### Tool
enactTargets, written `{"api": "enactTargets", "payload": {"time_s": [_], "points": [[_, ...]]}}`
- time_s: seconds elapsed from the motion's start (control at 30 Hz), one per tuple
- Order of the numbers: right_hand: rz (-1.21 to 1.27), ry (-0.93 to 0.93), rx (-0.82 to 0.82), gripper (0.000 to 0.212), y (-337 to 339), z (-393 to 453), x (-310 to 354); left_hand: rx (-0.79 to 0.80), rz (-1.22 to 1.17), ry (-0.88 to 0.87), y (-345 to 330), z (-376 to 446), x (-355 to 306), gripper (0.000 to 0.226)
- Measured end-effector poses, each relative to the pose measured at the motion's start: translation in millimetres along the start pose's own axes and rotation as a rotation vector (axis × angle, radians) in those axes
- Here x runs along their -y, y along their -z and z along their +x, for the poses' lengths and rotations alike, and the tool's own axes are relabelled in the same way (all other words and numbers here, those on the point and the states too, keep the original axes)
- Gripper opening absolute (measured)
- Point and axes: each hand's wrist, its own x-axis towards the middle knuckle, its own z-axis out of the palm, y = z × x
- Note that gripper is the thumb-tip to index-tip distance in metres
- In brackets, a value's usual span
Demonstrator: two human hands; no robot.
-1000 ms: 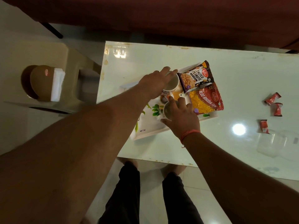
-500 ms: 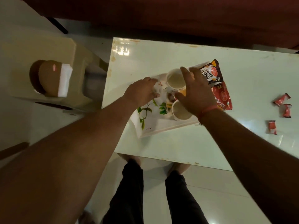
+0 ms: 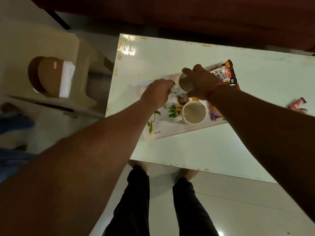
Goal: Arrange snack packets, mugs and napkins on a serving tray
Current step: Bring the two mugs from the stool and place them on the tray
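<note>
A white serving tray (image 3: 172,133) with a leaf print lies on the glossy white table (image 3: 187,150). Two white mugs stand on it. My right hand (image 3: 199,82) grips the far mug (image 3: 183,85) by its rim. The near mug (image 3: 194,113) stands free, its handle pointing left. My left hand (image 3: 156,92) rests with curled fingers on the tray just left of the far mug; whether it touches the mug I cannot tell. A salted peanuts packet (image 3: 223,74) and a second snack packet (image 3: 215,114) lie on the tray's right side, partly hidden by my right arm.
White napkins (image 3: 65,80) sit in a brown holder (image 3: 46,77) on a beige plastic stool (image 3: 51,53) left of the table. Small red sachets (image 3: 297,105) lie at the table's right edge. A dark red sofa (image 3: 187,12) runs behind. My legs stand at the near edge.
My right hand left the near mug and moved up to grasp the far mug. My left hand let go of the far mug and drew back to its left.
</note>
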Motion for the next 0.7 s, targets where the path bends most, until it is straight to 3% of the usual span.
{"api": "enactTargets", "payload": {"time_s": [0.23,0.3,0.4,0.47,0.6,0.7], "points": [[0.019,-0.011,-0.023,0.104,-2.0,-0.5,-5.5,0.018,-0.014,0.027,-0.6,-0.6,0.9,0.038],[0.086,-0.038,-0.135,0.103,-1.4,-10.6,-7.6,-0.007,-0.052,0.069,2.3,-8.2,3.1,0.04],[0.207,-0.068,-0.28,0.086,-11.9,-40.5,-13.2,-0.132,-0.163,0.201,-1.8,-35.2,8.6,0.022],[0.27,-0.101,-0.178,0.086,-29.9,-62.5,-17.6,-0.122,-0.278,0.238,-13.3,-59.9,8.6,0.023],[0.327,-0.094,0.024,0.107,-65.7,-82.7,-21.6,0.159,-0.39,0.053,-40.3,-91.8,-0.4,0.038],[0.364,-0.074,0.009,0.1,-71.8,-80.3,-22.4,0.108,-0.316,0.0,-53.8,-91.6,-3.9,0.035]]}}
